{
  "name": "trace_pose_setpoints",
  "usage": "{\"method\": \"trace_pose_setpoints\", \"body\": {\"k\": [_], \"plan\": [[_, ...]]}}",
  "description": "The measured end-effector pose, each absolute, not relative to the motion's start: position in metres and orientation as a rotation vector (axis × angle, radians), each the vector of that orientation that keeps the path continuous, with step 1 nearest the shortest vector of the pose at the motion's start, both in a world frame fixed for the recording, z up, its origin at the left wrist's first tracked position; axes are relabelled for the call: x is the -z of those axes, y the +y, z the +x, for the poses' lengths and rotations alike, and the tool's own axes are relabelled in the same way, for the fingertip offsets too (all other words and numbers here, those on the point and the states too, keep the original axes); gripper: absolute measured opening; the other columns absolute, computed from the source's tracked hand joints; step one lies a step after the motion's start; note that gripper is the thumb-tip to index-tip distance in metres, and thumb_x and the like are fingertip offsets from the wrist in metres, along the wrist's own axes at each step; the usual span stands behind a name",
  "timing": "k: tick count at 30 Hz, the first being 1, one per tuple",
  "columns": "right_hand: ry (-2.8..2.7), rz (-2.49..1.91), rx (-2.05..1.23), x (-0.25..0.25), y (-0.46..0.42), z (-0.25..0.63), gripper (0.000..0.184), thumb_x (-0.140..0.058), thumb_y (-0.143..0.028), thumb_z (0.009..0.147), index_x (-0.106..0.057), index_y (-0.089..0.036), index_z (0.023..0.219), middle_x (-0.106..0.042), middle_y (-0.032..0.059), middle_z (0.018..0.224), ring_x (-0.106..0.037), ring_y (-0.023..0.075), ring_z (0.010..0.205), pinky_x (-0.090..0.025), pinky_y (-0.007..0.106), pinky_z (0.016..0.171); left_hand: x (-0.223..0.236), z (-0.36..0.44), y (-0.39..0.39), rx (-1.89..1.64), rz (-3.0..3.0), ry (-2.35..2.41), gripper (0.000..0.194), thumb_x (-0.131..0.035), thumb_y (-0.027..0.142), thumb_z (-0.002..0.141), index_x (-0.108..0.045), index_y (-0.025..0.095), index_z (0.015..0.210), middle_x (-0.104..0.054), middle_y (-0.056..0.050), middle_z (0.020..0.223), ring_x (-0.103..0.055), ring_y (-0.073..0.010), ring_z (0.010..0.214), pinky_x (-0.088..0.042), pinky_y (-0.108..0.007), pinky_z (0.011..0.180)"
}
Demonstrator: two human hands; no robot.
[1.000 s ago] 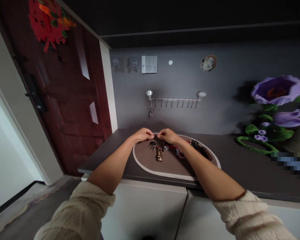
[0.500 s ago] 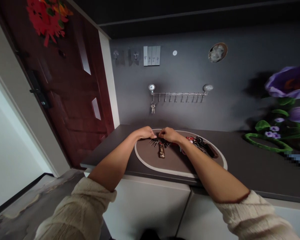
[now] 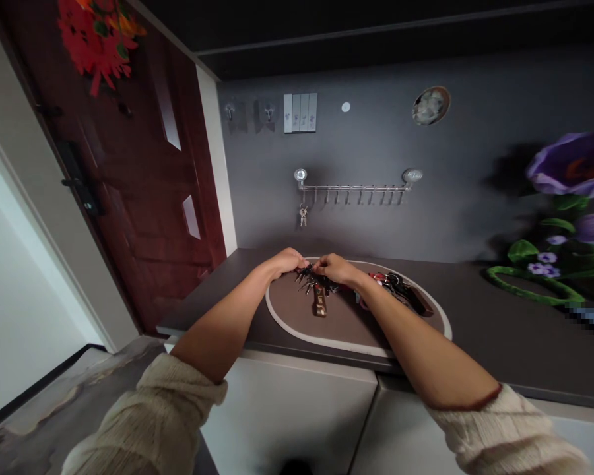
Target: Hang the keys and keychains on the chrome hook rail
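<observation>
My left hand (image 3: 283, 262) and my right hand (image 3: 335, 269) meet over the far side of an oval brown tray (image 3: 297, 318) on a dark counter. Both are closed in a pinch on a bunch of keys (image 3: 311, 285) with a brown leather fob (image 3: 319, 303) hanging down onto the tray. A second bunch of keys (image 3: 400, 290) with red and dark fobs lies on the tray just right of my right wrist.
A chrome hook rail (image 3: 356, 188) on the grey wall above the tray carries one small key set (image 3: 303, 215) at its left end. A dark red door (image 3: 129, 165) stands to the left. Purple artificial flowers (image 3: 569, 198) sit at the right of the counter (image 3: 499, 343).
The bunch of keys has been raised slightly off the tray between both hands; the fob now hangs a little higher. The view shifted slightly.
</observation>
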State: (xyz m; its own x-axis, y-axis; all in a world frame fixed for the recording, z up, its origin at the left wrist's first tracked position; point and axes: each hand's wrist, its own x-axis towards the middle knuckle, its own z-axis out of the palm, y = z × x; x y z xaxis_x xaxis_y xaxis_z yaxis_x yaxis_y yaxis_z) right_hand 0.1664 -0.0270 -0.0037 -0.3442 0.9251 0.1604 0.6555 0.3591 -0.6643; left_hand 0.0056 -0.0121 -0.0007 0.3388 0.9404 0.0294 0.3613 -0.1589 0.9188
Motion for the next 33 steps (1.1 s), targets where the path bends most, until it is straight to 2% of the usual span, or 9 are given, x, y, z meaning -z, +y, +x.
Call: {"method": "trace_pose_setpoints", "body": {"k": [12,19,26,33], "plan": [[-1.721,-1.154,-0.899,-0.006,-0.034,0.163,0.016,-0.052,-0.02,0.062,-0.057,-0.012,0.075,-0.056,0.0011,0.067,-0.046,0.0063,0.057,-0.034,0.017,0.053,-0.005,0.008,-0.011,-1.048,1.432,0.972,0.012,-0.061,0.022,0.062,-0.058,0.01,0.064,-0.052,0.0,0.055,-0.044,-0.0046,0.049,-0.033,-0.019,0.052],[-1.658,-1.088,-0.838,-0.009,-0.034,0.161,0.016,-0.053,-0.025,0.061,-0.056,-0.012,0.069,-0.053,-0.0008,0.062,-0.043,0.006,0.055,-0.034,0.019,0.056,-0.003,0.011,-0.01,-1.126,1.386,0.889,0.016,-0.063,0.025,0.061,-0.057,0.011,0.068,-0.052,0.001,0.058,-0.045,-0.0043,0.051,-0.034,-0.02,0.055],[-1.674,-1.037,-0.839,-0.008,-0.032,0.161,0.014,-0.05,-0.024,0.062,-0.056,-0.013,0.068,-0.054,-0.0005,0.063,-0.045,0.0072,0.057,-0.035,0.021,0.059,-0.003,0.018,-0.011,-1.242,1.46,0.85,0.017,-0.062,0.026,0.061,-0.055,0.011,0.065,-0.052,0.001,0.058,-0.045,-0.0057,0.054,-0.034,-0.02,0.055],[-1.735,-1.051,-0.567,-0.006,-0.028,0.164,0.024,-0.048,-0.036,0.066,-0.055,-0.013,0.07,-0.052,-0.0007,0.062,-0.043,0.0081,0.056,-0.035,0.022,0.058,0.0,0.022,-0.008,-1.307,1.51,0.771,0.024,-0.062,0.032,0.06,-0.055,0.011,0.07,-0.053,0.001,0.063,-0.045,-0.0065,0.057,-0.034,-0.02,0.055]]}}
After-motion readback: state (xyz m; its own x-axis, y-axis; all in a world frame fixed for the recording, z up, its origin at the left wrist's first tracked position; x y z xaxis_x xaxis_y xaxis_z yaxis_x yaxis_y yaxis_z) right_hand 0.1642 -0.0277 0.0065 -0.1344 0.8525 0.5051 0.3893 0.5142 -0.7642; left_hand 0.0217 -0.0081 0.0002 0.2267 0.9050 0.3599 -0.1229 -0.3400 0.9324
